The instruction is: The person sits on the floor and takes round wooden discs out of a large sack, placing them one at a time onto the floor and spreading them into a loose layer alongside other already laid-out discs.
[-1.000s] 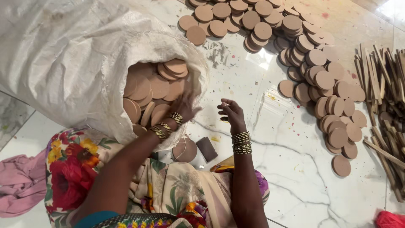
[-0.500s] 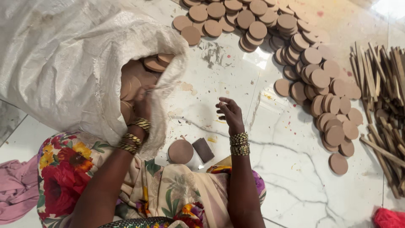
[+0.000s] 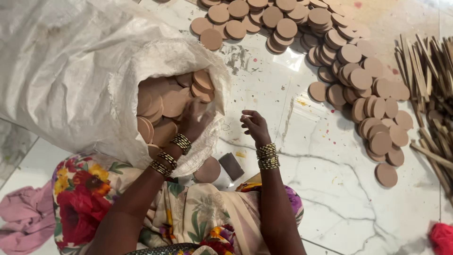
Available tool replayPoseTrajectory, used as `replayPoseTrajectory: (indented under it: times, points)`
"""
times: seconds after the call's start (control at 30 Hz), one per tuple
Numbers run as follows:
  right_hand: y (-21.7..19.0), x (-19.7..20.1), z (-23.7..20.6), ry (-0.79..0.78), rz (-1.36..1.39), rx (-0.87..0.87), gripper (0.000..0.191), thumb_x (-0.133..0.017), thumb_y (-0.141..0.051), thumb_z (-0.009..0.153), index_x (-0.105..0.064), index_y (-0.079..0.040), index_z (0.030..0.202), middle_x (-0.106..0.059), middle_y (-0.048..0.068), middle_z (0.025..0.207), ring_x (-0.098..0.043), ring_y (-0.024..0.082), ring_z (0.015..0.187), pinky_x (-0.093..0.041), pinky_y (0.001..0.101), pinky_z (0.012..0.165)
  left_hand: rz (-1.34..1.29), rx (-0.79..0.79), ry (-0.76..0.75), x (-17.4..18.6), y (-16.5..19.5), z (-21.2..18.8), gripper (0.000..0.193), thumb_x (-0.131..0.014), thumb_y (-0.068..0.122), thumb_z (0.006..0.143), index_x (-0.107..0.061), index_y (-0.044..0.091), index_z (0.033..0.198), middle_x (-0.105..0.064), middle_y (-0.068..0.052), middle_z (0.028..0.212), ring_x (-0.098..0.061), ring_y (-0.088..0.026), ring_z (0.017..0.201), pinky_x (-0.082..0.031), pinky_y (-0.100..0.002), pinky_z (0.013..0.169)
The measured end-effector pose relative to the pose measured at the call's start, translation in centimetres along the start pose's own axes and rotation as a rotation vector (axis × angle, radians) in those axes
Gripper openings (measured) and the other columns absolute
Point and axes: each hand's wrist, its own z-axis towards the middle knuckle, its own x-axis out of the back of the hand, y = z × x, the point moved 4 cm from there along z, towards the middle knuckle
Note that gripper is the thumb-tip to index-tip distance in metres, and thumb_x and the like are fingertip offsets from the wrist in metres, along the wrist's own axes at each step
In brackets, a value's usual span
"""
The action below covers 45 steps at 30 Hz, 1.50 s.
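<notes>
Two hands: left hand [image 3: 193, 120] reached into the white woven sack [image 3: 71, 71], fingers spread over the brown discs [image 3: 165, 101] inside; right hand [image 3: 255, 125] hung loosely curled, holding nothing.
Hidden: left fingertips blurred; grip unclear.
Floor: white marble floor [image 3: 330, 179] carried loose discs [image 3: 358, 80] and wooden sticks [image 3: 429, 80].

Left hand [image 3: 192, 122] reaches into sack [image 3: 71, 80], seemingly touching wooden discs [image 3: 165, 101].
</notes>
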Motion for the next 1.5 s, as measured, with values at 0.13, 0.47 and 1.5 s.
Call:
replayPoseTrajectory:
  times: [0.13, 0.47, 1.5]
  points:
    - [1.1, -0.8, 0.5, -0.015, -0.063, 0.042, 0.036, -0.069, -0.031, 0.097, -0.068, -0.012, 0.127, -0.072, 0.005, 0.096, -0.065, 0.011, 0.082, -0.053, 0.0276, 0.066, 0.101, -0.085, -0.012, -0.2, 0.1, 0.4, 0.057, -0.069, 0.030, 0.095, -0.048, 0.003, 0.140, -0.049, -0.026, 0.143, -0.050, -0.044, 0.132, -0.042, -0.050, 0.112]
    - [1.2, -1.3, -1.0, 0.031, -0.512, 0.149, 0.041, -0.071, -0.038, 0.094, -0.065, -0.015, 0.127, -0.077, 0.009, 0.105, -0.076, 0.022, 0.093, -0.060, 0.0365, 0.080, 0.556, -0.195, -0.464, -9.3, -0.4, -4.7, 0.071, -0.067, 0.044, 0.091, -0.041, 0.012, 0.148, -0.017, -0.019, 0.168, -0.014, -0.033, 0.154, -0.017, -0.051, 0.123]
    - [5.5, 45.9, 17.9, 0.841, -0.937, -0.071, 0.084, -0.075, -0.066, 0.084, -0.057, -0.011, 0.143, -0.063, 0.018, 0.137, -0.061, 0.035, 0.122, -0.049, 0.0497, 0.100, 0.577, -0.089, -0.312, -13.1, -3.1, 3.5, 0.037, -0.069, 0.043, 0.088, -0.061, 0.012, 0.105, -0.055, -0.017, 0.116, -0.052, -0.035, 0.115, -0.042, -0.052, 0.101]
